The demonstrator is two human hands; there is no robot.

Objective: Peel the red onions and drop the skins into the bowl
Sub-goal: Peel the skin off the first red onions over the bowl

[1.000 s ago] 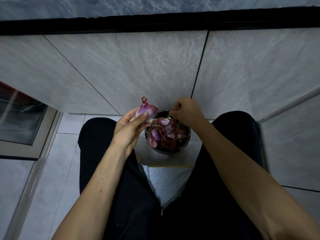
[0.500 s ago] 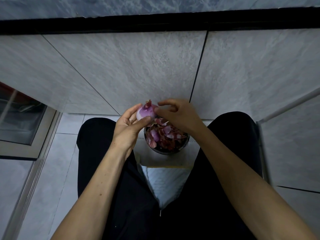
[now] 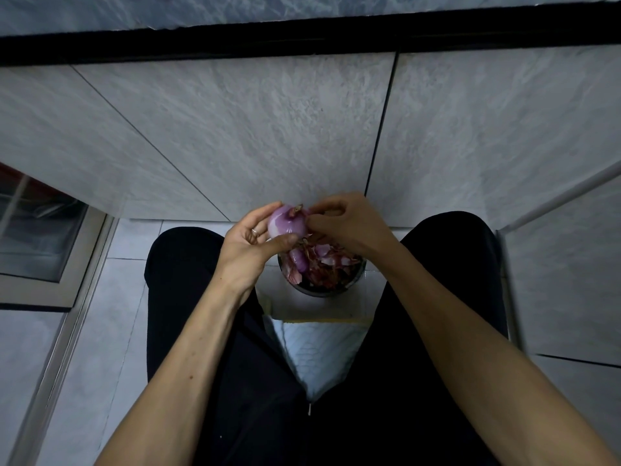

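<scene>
My left hand [image 3: 250, 242] grips a pale purple red onion [image 3: 285, 225], thumb under it and fingers behind, just above the far left edge of the bowl. My right hand [image 3: 346, 223] pinches the dry tip and skin at the onion's top right. Below both hands stands a dark round bowl [image 3: 322, 292] on the floor between my knees. It is full of reddish onion skins [image 3: 331, 264], and a small peeled purple onion [image 3: 299, 258] lies at its left side. My right hand hides the bowl's far part.
My legs in black trousers [image 3: 188, 284] flank the bowl on both sides. A white padded sheet [image 3: 319, 348] lies on the floor under the bowl. A grey tiled wall [image 3: 235, 129] rises right behind it. A glass-fronted frame [image 3: 40, 237] stands at the left.
My right hand left the bowl and came up left to the onion's top. My left hand turned the onion so its tip points more to the right.
</scene>
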